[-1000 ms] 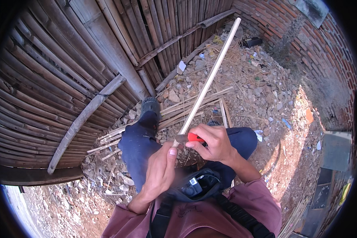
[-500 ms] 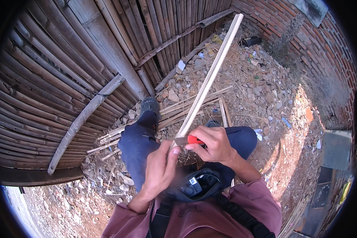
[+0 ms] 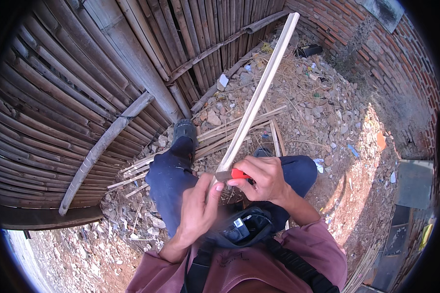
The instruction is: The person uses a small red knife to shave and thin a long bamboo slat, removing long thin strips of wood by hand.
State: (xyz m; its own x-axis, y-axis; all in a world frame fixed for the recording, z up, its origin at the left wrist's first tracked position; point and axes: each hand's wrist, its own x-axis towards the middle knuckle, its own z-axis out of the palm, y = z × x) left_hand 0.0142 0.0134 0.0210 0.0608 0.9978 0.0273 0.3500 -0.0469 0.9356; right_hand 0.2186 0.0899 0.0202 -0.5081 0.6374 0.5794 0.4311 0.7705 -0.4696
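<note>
A long pale strip of split bamboo or wood [image 3: 255,100] slants up and away from my lap toward the far wall. Its near end is gripped in my left hand [image 3: 198,207], with the thumb along its side. My right hand [image 3: 261,178] is closed around the red handle of a knife [image 3: 239,174]. The knife's short, wide blade [image 3: 223,176] lies across the strip just beyond my left thumb and touches it. My right fingers partly hide the handle.
More split strips [image 3: 210,139] lie on the rubble ground [image 3: 322,115] between and beside my legs. A bamboo slat wall [image 3: 49,132] rises at left, a brick wall [image 3: 376,46] at right. An open black pouch [image 3: 242,229] hangs at my waist.
The strip's far end has shifted slightly up and left. The knife blade has tilted a little on the strip; both hands keep their holds.
</note>
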